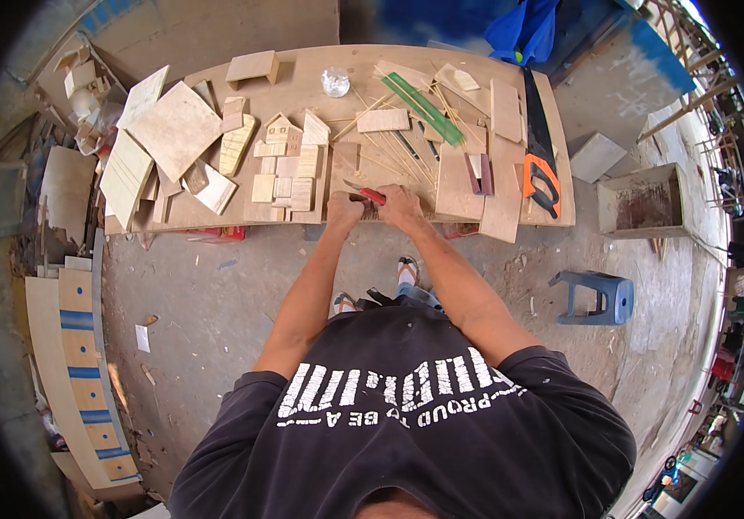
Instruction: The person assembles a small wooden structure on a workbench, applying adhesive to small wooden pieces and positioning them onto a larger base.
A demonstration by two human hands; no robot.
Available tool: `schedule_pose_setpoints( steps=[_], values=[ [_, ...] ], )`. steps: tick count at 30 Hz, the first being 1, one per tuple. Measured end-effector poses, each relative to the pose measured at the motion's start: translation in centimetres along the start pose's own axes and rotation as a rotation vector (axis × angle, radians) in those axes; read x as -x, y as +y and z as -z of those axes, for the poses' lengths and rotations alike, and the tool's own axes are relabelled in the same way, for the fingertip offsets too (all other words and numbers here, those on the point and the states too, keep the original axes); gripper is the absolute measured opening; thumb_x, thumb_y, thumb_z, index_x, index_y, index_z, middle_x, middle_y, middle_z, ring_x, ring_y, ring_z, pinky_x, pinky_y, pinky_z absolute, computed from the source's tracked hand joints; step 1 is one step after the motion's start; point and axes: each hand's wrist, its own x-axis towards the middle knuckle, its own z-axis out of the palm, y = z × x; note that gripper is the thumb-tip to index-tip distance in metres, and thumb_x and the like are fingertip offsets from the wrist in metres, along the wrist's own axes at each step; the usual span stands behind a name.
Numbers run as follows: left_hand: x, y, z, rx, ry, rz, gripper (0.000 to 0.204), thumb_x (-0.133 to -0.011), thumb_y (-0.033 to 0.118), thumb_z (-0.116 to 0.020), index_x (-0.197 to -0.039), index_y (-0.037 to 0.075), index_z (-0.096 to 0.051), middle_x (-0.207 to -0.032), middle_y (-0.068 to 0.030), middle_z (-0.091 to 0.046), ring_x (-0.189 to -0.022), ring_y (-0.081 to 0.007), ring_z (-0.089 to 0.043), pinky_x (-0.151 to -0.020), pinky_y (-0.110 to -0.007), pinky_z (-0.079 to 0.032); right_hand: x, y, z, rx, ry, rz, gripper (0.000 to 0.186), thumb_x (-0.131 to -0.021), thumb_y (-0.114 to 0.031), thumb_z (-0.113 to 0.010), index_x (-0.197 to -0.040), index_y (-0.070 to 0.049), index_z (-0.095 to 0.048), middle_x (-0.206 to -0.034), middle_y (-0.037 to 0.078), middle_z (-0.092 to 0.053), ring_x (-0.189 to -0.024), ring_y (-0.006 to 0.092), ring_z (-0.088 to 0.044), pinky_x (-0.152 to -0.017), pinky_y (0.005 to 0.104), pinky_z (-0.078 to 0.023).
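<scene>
My right hand (400, 206) is closed around a red-handled knife (373, 195) near the front edge of the workbench. The blade points left, above my left hand. My left hand (345, 210) is closed beside it, fingers curled; whatever they pinch is too small and hidden to name. Just left of my hands lies a house-shaped arrangement of small wooden blocks (284, 164). Beyond them, thin wooden sticks (393, 156), a small wooden block with holes (383, 120) and a green ruler (424, 108) are spread over the bench.
The wooden workbench (303, 73) also carries plywood offcuts (175, 130) at left, a glass jar (335, 82) at the back and an orange-handled saw (541, 177) at right. On the floor to the right stand a blue plastic stool (597, 298) and an open wooden box (642, 201).
</scene>
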Motion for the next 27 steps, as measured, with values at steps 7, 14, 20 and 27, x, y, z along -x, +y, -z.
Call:
schedule_pose_setpoints(
  steps=[7, 14, 20, 27],
  values=[
    [-0.4, -2.9, 0.0, -0.017, 0.221, -0.119, 0.027, -0.073, 0.022, -0.079, -0.090, 0.001, -0.078, -0.091, -0.0245, -0.072, -0.088, -0.0370, -0.072, -0.081, -0.042, -0.056, 0.1, -0.2, -0.4, -0.005, 0.025, -0.021, 0.028, -0.084, -0.029, -0.069, -0.109, -0.018, -0.074, -0.107, 0.017, -0.071, -0.101, 0.0382, -0.067, -0.089, 0.0476, -0.053],
    [-0.6, -2.0, 0.7, -0.170, 0.160, -0.069, 0.029, -0.073, 0.027, -0.081, -0.081, 0.000, -0.074, -0.086, -0.0241, -0.072, -0.088, -0.0380, -0.071, -0.079, -0.043, -0.055, -0.1, 0.0, -0.1, 0.018, -0.019, 0.009, 0.029, -0.083, -0.032, -0.070, -0.107, -0.016, -0.074, -0.102, 0.016, -0.072, -0.099, 0.0379, -0.067, -0.088, 0.0479, -0.053],
    [-1.3, -2.3, -0.5, -0.087, 0.055, 0.127, 0.044, -0.067, 0.039, -0.090, -0.086, 0.003, -0.075, -0.090, -0.0198, -0.074, -0.092, -0.0337, -0.072, -0.082, -0.042, -0.056, 0.1, -0.4, 0.4, 0.031, -0.038, 0.004, 0.029, -0.083, -0.034, -0.071, -0.104, -0.014, -0.074, -0.100, 0.018, -0.072, -0.098, 0.0385, -0.067, -0.086, 0.0479, -0.053],
    [-1.8, -1.3, 0.0, -0.159, -0.007, 0.243, 0.052, -0.066, 0.037, -0.091, -0.099, 0.001, -0.073, -0.108, -0.0220, -0.072, -0.105, -0.0342, -0.069, -0.088, -0.042, -0.055, -0.2, 0.2, -0.2, -0.001, 0.006, 0.002, 0.028, -0.083, -0.035, -0.072, -0.097, -0.010, -0.073, -0.095, 0.020, -0.071, -0.091, 0.0404, -0.067, -0.081, 0.0477, -0.053]
  ],
)
